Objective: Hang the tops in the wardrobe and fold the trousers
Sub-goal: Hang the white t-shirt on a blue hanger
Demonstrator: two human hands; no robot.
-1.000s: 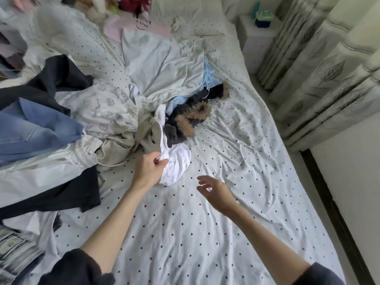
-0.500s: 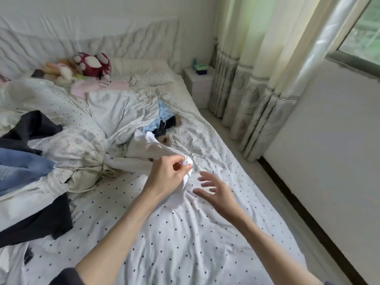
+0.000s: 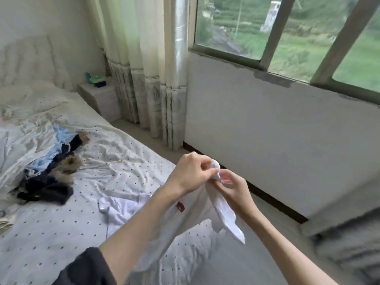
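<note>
A white top [image 3: 131, 206] with a small red label hangs from both my hands over the right edge of the bed [image 3: 51, 243]. My left hand [image 3: 191, 173] grips a bunched end of it at the top. Just to the right, my right hand [image 3: 232, 188] pinches the same end, and a white strip of the fabric dangles below it. The lower part of the top trails onto the spotted sheet. A dark garment with brown fur trim [image 3: 49, 182] lies on the bed to the left, next to a light blue garment [image 3: 55, 147].
A white bedside table [image 3: 100, 97] with small items stands at the head of the bed. Long pale curtains [image 3: 144, 79] hang beside a window [image 3: 287, 31]. A strip of floor runs between the bed and the white wall [image 3: 267, 136] under the window.
The view has swung right and up towards the window. My left hand has lifted the white top off the pile, and my right hand, open before, now pinches it too.
</note>
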